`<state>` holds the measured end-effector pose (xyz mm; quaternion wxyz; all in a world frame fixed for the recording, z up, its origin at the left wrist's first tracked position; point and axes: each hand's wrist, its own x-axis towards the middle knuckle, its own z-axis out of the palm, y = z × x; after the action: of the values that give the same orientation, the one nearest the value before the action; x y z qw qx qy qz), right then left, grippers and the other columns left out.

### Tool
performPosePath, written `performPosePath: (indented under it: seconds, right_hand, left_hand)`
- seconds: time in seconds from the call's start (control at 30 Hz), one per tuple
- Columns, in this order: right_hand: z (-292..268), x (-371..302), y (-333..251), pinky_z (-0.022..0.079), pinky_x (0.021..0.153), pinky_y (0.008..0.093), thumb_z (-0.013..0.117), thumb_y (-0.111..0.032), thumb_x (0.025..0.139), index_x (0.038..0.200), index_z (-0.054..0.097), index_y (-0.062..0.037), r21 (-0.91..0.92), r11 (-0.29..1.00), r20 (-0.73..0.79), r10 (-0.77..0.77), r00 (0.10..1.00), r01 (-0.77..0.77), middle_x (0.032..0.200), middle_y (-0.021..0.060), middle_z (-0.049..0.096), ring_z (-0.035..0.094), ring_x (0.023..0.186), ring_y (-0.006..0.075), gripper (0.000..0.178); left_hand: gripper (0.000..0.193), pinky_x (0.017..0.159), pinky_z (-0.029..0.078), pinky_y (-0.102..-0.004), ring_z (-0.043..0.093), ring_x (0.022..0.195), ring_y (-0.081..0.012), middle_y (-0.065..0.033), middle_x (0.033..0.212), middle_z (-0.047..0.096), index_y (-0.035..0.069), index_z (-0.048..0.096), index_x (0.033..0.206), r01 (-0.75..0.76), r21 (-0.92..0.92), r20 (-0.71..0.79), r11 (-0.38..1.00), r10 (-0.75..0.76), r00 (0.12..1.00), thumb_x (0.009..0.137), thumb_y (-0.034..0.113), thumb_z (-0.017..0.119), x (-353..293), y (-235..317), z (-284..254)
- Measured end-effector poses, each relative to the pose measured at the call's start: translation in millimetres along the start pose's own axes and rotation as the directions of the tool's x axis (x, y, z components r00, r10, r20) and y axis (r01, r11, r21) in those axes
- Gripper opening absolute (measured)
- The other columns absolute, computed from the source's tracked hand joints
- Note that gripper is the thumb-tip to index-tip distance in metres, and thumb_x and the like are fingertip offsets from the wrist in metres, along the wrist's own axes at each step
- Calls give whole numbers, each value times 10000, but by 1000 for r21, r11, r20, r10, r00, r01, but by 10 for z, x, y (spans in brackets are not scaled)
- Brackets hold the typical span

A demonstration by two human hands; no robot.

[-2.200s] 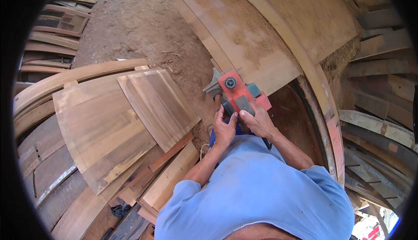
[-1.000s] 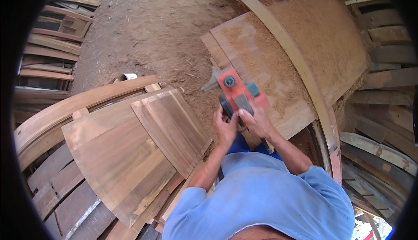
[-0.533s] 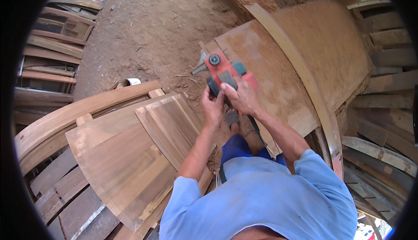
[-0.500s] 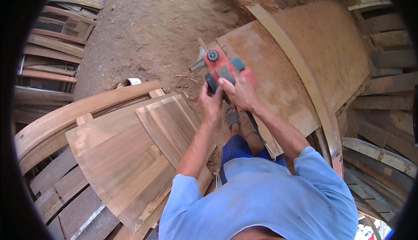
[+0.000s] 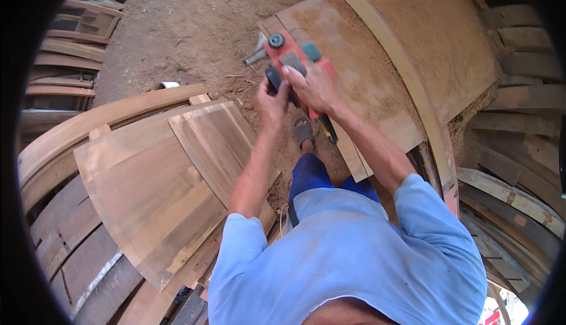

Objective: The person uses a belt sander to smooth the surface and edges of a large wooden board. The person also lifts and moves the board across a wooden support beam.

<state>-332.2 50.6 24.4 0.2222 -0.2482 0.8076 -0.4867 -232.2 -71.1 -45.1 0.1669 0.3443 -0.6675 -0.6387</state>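
Observation:
A red electric planer [image 5: 289, 44] with a round black knob, a metal guide at its side and a dark green part is held up in front of me. My right hand [image 5: 316, 89] is wrapped round its body, the thumb lying on a grey plate. With curled fingers my left hand [image 5: 273, 106] grips the black part on the planer's left side. A dark cord hangs below the tool. To the right lies a wide wooden board [image 5: 368, 98] strewn with shavings, with a long pale beam [image 5: 407, 68] across it. The planer is over that board's left edge, apparently above it.
At the left, smooth wooden panels [image 5: 147, 189] rest on stacked dark planks [image 5: 97, 284], beside a long timber rail [image 5: 127, 110]. More timber is piled along the far left and right. Bare earth [image 5: 188, 36] stretches ahead; my sandalled foot [image 5: 303, 133] stands between the two work areas.
The whole view has shifted, so board, panels and planer sit higher and slightly left in it. Both hands keep their hold on the planer.

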Motion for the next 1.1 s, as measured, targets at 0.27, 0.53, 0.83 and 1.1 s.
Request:
performPosePath:
  seconds: [0.27, 0.53, 0.83, 1.1]
  right_hand:
    - [-302, -2236, 300, 550, 812, 529, 652, -533, 1002, 1094, 656, 106, 142, 930, 116, 324, 939, -339, 958, 357, 699, 726, 939, 480, 646]
    - [-402, -2868, 377, 555, 812, 509, 670, -547, 983, 1084, 640, 80, 195, 916, 138, 328, 935, -350, 963, 329, 702, 725, 914, 451, 636]
    - [-261, -1177, -10, 553, 754, 510, 661, -543, 990, 1015, 640, 82, 145, 927, 135, 327, 935, -345, 853, 302, 691, 733, 838, 412, 626]
    - [22, 419, -101, 549, 787, 513, 581, -526, 1035, 1070, 676, 65, 66, 997, -29, 52, 998, -50, 904, 304, 713, 725, 859, 451, 600]
  left_hand:
    - [551, 903, 581, -339, 710, 1060, -187, -137, 1198, 719, -40, 610, 1430, 119, 120, 36, 986, -124, 992, 954, 148, 815, -2263, -492, 197]
    - [592, 932, 578, -336, 712, 1079, -198, -150, 1231, 717, -55, 590, 1444, 96, 28, 54, 995, -98, 994, 949, 153, 838, -2891, -549, 275]
    - [502, 962, 575, -314, 702, 1110, -150, -106, 1262, 734, -47, 574, 1454, 180, -115, 94, 977, -170, 981, 1009, 87, 763, -1213, -24, 121]
    - [412, 844, 600, -310, 729, 984, -141, -102, 1146, 772, -41, 661, 1347, 12, 25, 37, 1000, -13, 999, 1008, 161, 778, 366, 219, -57]
